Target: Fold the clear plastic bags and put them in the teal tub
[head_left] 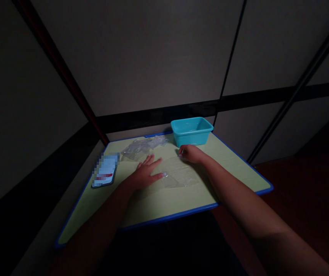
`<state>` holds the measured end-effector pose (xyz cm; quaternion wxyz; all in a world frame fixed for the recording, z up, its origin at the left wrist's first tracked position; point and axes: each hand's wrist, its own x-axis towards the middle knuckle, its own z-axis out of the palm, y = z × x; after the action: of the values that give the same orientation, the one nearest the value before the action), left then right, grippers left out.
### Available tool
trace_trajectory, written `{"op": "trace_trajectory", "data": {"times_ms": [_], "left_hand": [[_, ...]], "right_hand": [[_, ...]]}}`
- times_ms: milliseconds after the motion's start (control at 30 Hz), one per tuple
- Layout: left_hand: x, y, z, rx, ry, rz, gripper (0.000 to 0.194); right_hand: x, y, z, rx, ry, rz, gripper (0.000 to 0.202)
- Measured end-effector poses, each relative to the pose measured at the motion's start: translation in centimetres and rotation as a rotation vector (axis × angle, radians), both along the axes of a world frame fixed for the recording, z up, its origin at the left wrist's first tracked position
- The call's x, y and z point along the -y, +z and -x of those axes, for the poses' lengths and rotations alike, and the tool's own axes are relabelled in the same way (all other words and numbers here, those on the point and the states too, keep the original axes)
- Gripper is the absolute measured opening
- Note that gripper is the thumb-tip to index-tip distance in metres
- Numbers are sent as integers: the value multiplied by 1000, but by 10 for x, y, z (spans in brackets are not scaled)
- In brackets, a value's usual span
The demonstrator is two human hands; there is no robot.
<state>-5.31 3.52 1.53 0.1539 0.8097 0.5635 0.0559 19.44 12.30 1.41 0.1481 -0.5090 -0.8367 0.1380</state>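
Observation:
A clear plastic bag (178, 177) lies flat on the yellow table (164, 207) in front of me. My left hand (146, 174) rests with fingers spread at the bag's left side, its thumb touching the edge. Curled closed at the bag's upper right corner is my right hand (191, 154), pinching the plastic between thumb and fingers. More clear plastic bags (141, 147) lie crumpled in a loose group beyond my left hand.
A turquoise plastic basket (191, 134) stands at the table's back edge, just behind my right hand. On the left lies a phone (105, 170), its screen blurred out. Blue trim borders the table, and panelled cabinet doors (158, 57) rise behind it.

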Motion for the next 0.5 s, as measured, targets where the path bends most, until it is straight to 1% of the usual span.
{"op": "trace_trajectory", "data": {"times_ms": [33, 133, 167, 200, 267, 333, 400, 500], "left_hand": [[3, 3, -4, 64, -52, -18, 69], [13, 13, -16, 250, -354, -2, 38], [17, 16, -19, 272, -444, 36, 34], [21, 18, -22, 280, -490, 69, 32], [26, 22, -25, 237, -535, 153, 30], [30, 23, -26, 199, -537, 193, 29], [31, 23, -24, 171, -529, 180, 27], [32, 22, -21, 104, -502, 113, 27]], "right_hand": [[0, 0, 0, 3, 5, 3, 14], [0, 0, 0, 13, 1, 1, 16], [0, 0, 0, 17, -1, -2, 17], [0, 0, 0, 19, -2, -7, 17], [1, -1, 1, 24, -4, -13, 17], [2, 0, 1, 33, -8, -17, 17], [2, 1, 2, 44, -4, -19, 16], [3, 3, 0, 63, 4, -24, 17]]}}
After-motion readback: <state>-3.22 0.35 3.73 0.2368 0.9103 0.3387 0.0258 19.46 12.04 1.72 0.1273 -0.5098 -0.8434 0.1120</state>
